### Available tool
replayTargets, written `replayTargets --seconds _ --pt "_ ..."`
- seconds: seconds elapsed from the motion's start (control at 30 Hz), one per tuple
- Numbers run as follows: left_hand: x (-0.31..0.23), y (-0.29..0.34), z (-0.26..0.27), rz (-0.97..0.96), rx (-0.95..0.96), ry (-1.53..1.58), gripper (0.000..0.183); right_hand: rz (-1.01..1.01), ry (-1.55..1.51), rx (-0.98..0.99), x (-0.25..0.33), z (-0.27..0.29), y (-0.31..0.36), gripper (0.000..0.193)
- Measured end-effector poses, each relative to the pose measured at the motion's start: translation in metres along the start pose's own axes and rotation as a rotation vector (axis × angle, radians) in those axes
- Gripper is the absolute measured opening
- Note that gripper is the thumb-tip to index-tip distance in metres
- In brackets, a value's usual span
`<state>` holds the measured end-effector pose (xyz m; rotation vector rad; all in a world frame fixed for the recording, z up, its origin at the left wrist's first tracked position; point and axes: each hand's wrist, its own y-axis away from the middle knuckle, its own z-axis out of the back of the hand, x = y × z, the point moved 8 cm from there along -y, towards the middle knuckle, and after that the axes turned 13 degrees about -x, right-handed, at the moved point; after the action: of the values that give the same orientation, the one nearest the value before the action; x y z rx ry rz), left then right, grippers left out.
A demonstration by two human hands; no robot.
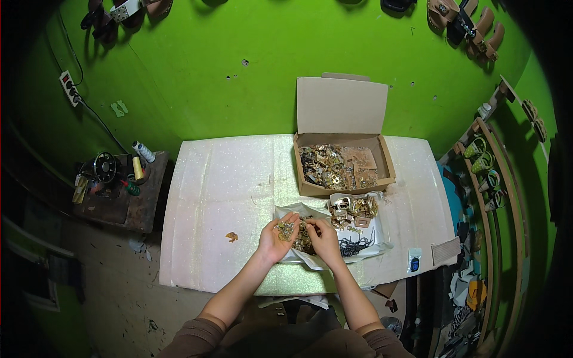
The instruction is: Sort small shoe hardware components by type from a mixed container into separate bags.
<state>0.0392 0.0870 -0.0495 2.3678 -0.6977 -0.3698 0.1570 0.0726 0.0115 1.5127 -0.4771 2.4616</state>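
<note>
Palm up, my left hand (275, 241) carries a small heap of gold and silver metal fittings (285, 230). Close beside it, my right hand (323, 238) has its fingertips drawn together; what they pinch is too small to make out. Both hands are above a white plastic sheet (384, 238). On the sheet, partly hidden by my hands, lies a pile of small brassy fittings (303, 241). Larger metal buckles (352, 209) and a bunch of dark, thin strands (357, 245) lie to its right.
An open cardboard box (341, 107) with mixed metal hardware stands behind the sheet. The glittery white table (221, 191) also bears a brown scrap (231, 237), a small packet (413, 260) and a grey rectangular piece (446, 250). A sewing machine (106, 168) stands left; a wooden rack (501, 221) with footwear, right.
</note>
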Motion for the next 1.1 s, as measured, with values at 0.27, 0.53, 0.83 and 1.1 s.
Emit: replayTargets --seconds 0.27,0.53,0.83,1.1 --pt "-0.004 -0.004 -0.002 -0.093 -0.02 -0.171 0.046 0.234 0.102 0.093 0.035 -0.023 0.022 0.021" --pt "-0.003 -0.007 0.004 -0.073 -0.04 -0.128 0.046 0.082 0.036 0.087 0.013 -0.023 0.011 0.017" --pt "-0.005 -0.005 0.003 -0.05 -0.065 -0.119 0.044 -0.125 -0.077 -0.047 -0.024 -0.004 0.0 0.014" --pt "-0.003 -0.002 0.0 -0.019 -0.05 -0.151 0.043 -0.289 -0.244 0.013 -0.038 -0.008 0.005 0.016"
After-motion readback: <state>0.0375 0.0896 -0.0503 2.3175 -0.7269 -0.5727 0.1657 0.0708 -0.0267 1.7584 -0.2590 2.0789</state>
